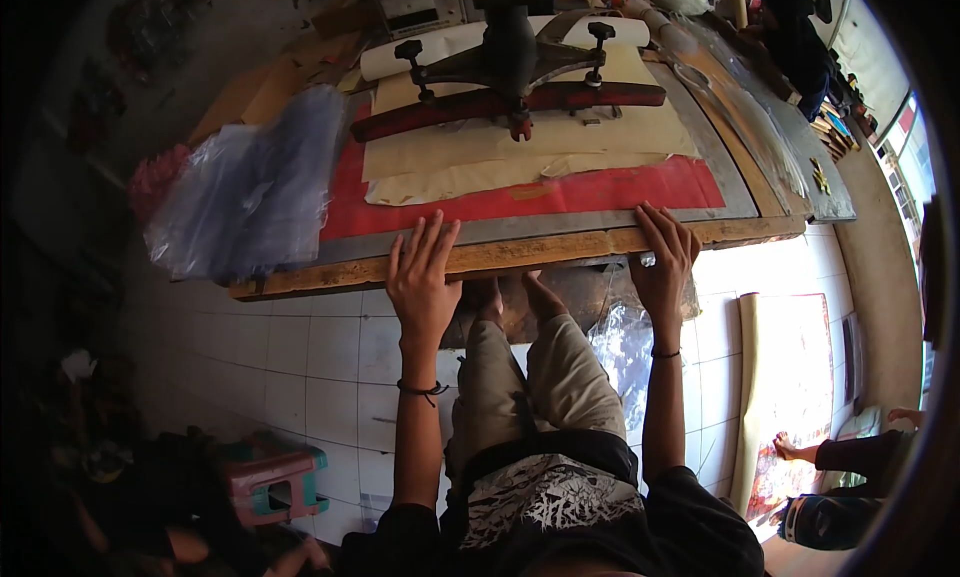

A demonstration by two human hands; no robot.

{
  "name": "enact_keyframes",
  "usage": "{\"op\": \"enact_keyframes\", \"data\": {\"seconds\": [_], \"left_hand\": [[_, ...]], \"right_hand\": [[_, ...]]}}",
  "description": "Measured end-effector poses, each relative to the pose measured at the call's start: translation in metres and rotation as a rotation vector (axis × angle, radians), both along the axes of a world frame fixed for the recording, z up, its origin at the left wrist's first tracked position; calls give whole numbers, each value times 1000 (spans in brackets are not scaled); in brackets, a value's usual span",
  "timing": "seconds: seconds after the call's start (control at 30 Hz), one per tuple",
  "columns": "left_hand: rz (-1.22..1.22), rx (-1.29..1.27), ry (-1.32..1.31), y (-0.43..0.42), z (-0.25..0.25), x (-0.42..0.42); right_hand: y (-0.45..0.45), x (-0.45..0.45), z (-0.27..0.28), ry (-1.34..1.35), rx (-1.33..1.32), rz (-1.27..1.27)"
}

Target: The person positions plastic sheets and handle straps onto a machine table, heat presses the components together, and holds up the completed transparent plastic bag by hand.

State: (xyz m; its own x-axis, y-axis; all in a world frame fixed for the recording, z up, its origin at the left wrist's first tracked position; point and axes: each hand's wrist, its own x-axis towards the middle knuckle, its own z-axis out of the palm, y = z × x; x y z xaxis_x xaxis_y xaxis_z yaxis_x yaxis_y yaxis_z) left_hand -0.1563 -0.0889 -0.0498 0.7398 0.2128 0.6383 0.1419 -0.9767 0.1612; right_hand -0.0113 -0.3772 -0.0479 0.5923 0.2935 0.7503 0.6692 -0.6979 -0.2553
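My left hand (422, 267) lies over the front wooden edge (540, 249) of the worktable, fingers stretched and spread onto its grey top. Further right, my right hand (665, 252) rests on the same edge with its fingers extended over it. A small shiny spot by its thumb is too small to make out. Beyond both hands a red sheet (470, 209) lies flat, partly covered by cream paper sheets (430, 172). Above the paper stands a press head with a long dark red bar (400, 120) and black knobs (408, 50). Neither hand touches the sheets.
Clear plastic sheets (240, 197) hang over the table's left end. Scissors (700, 82) lie at the right. Below are white floor tiles (330, 377), a stool (280, 487) and a rolled-edge mat (790, 377). Another person's foot (790, 447) is on the mat; someone else sits lower left.
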Motion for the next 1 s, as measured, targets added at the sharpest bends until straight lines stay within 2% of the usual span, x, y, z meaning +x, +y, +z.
{"op": "enact_keyframes", "data": {"seconds": [0.67, 0.77, 0.87, 0.93, 1.0], "left_hand": [[-53, -9, 97, -2, 17, -4], [-126, -25, 155, -1, 42, -7], [-207, -47, 283, 14, 63, -2], [-272, -125, 399, 33, 72, 23], [-248, -126, 427, 36, 81, 52]], "right_hand": [[-2, 1, 2, 20, -32, 7], [-7, -14, 34, 197, -77, 81], [-33, 5, 60, 385, -199, 311], [-28, 26, 78, 544, -125, 261], [-11, 57, 90, 591, -204, 203]]}}
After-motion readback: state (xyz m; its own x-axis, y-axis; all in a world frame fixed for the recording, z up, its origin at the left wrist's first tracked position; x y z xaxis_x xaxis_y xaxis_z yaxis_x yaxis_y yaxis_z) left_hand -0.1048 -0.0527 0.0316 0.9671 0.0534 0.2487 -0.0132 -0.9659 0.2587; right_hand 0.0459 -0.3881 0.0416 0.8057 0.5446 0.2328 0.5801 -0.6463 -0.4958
